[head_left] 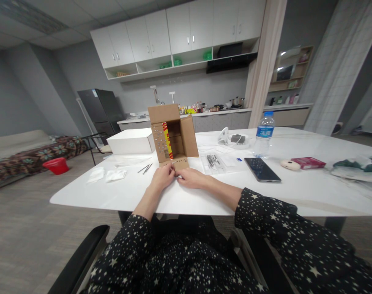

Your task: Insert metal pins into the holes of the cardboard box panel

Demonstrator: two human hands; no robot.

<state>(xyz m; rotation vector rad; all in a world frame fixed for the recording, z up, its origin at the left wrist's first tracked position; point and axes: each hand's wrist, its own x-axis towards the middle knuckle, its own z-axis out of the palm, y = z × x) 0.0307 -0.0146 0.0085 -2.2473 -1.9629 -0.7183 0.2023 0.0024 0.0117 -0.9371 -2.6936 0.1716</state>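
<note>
An open cardboard box stands on its side, flaps spread and opening facing me. Rows of small shiny beads or studs dot its left flap, beside a yellow and red printed strip. More small dots line the lower flap, which lies toward me. At that flap's near edge my left hand has its fingers closed in a pinch. My right hand meets it there, fingers bent together. Whatever sits between the fingertips is too small to make out. Thin metal tools, perhaps tweezers, lie left of the hands.
Right of the box is a clear plastic case with small dark pieces. Farther right are a phone, a water bottle and a dark red box. A white box and white packets occupy the left.
</note>
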